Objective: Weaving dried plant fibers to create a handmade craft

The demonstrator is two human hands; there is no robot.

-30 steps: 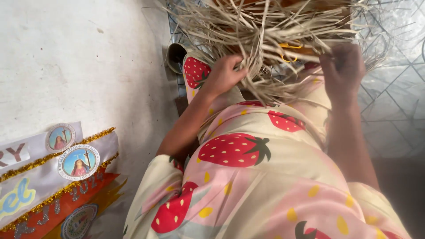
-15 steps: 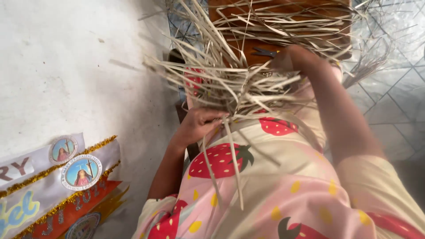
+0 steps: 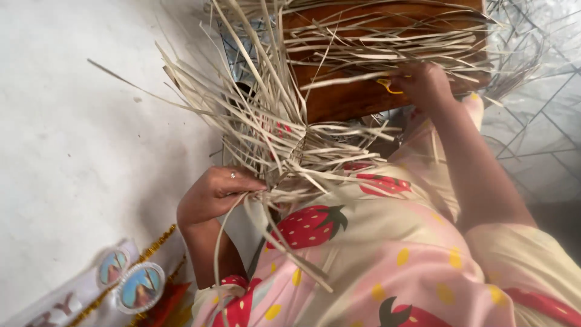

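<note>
A loose bundle of pale dried leaf strips [image 3: 284, 121] fans out over my lap, partly woven near its middle. My left hand [image 3: 215, 194], a ring on one finger, is shut on the bundle's lower edge at my left knee. My right hand [image 3: 423, 85] reaches forward to the wooden stool [image 3: 357, 100] and closes on a pair of yellow-handled scissors [image 3: 387, 86] lying among strips there. The blades are hidden under my fingers and the strips. I wear a dress printed with strawberries [image 3: 363, 242].
A white wall [image 3: 91, 121] stands close on the left. Sashes with gold trim and round picture badges [image 3: 130, 281] hang at the lower left. Pale patterned floor tiles [image 3: 538, 121] lie on the right. More strips cover the stool top.
My left hand has drawn the bundle down and to the left, toward my knee. My right hand has gone forward to the stool and closed on the scissors.
</note>
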